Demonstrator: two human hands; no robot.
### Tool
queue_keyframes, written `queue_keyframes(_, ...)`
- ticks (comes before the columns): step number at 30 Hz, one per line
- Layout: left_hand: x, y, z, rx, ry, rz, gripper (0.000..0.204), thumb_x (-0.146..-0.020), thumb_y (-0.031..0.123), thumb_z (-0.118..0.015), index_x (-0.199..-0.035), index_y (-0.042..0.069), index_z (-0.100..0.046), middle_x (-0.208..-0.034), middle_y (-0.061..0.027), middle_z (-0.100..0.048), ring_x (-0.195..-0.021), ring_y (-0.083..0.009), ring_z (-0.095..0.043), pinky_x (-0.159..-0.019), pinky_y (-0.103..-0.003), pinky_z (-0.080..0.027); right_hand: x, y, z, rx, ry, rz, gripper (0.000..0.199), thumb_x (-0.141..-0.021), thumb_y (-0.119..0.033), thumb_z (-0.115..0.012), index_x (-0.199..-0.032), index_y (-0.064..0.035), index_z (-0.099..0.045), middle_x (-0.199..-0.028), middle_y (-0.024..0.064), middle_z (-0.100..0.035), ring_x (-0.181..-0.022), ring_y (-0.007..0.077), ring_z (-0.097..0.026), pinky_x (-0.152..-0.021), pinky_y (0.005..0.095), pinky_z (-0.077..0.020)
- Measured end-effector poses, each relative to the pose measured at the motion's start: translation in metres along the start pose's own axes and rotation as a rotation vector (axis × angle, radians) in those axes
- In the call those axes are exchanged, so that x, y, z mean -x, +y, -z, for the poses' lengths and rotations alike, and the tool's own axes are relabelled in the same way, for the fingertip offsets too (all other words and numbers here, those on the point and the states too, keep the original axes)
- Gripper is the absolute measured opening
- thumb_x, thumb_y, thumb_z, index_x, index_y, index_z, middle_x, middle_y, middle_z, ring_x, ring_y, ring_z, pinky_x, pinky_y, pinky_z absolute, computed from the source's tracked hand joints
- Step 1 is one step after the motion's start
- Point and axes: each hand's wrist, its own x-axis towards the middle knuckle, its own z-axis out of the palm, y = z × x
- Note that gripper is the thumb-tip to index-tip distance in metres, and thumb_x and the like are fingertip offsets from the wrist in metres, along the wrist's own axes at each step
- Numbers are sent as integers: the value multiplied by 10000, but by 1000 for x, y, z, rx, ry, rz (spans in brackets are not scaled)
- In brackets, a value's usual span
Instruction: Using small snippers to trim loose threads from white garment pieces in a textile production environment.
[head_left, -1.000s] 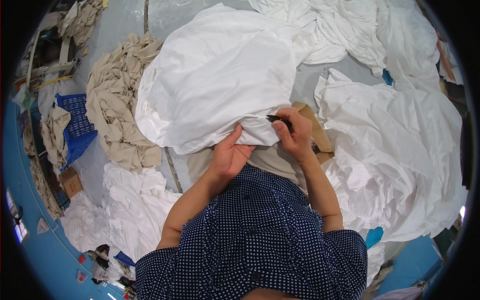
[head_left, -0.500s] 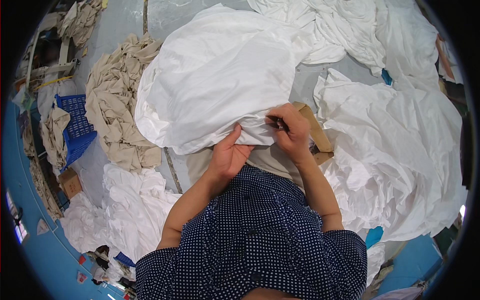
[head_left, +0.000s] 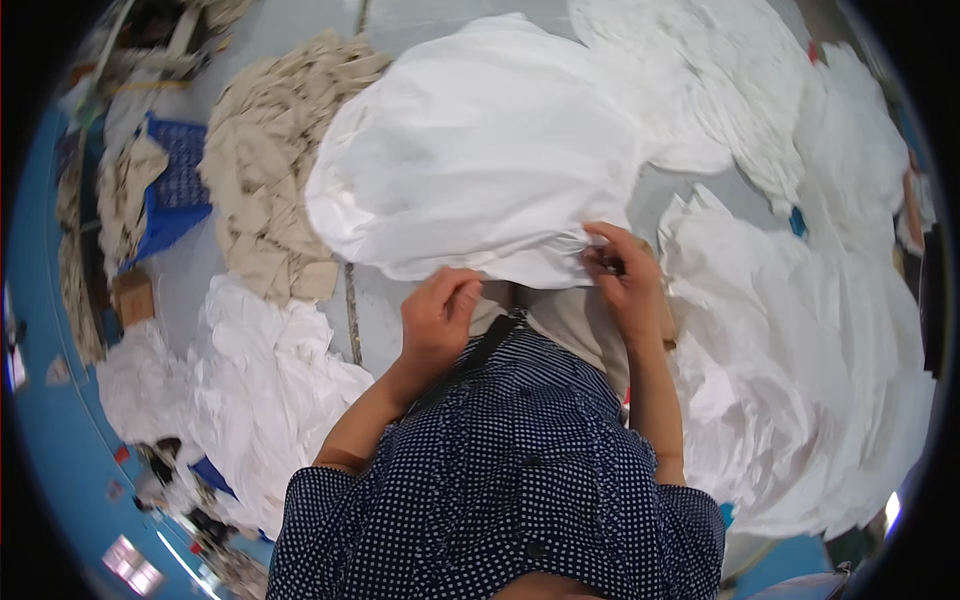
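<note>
A large piece of white cloth lies spread in front of me, its near edge gathered in folds. At the left part of that edge, my left hand is closed, thumb and fingers pinching the hem. My right hand is curled at the right end of the same edge. In its fingers sits a small dark tool that looks like thread snips; most of it is hidden by the hand. The right fingertips touch the cloth's folds.
A beige cloth heap lies to the left, beside a blue plastic crate. White cloth piles are at lower left, far right and right. A cardboard box stands at the left.
Both hands have moved apart along the cloth's near edge, the left one turning from palm-up to knuckles-up. The view has shifted, so the surroundings sit differently.
</note>
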Motion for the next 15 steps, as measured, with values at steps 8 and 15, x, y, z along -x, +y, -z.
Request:
queue_keyframes(8,22,-187,24,-388,379,64,561,-793,-30,-659,-1337,72,-568,-1391,-144,-529,-1290,-380,-481,-1049,-485,-412,-20,-26,22,608,318,597,339,-727,143,-573,-1005,-19,-680,-840,136,-688,-676,264,-681,-613,331,-542)
queue_keyframes(15,-95,-229,9,-500,577,73,619,-744,27,-732,-1338,100,-576,-1390,-120,-538,-1361,-347,-438,-1087,-458,-341,-24,-184,137,904,924,1112,195,-891,-59,-773,-1069,-12,-711,-1063,126,-688,-950,227,-679,-787,304,-574)
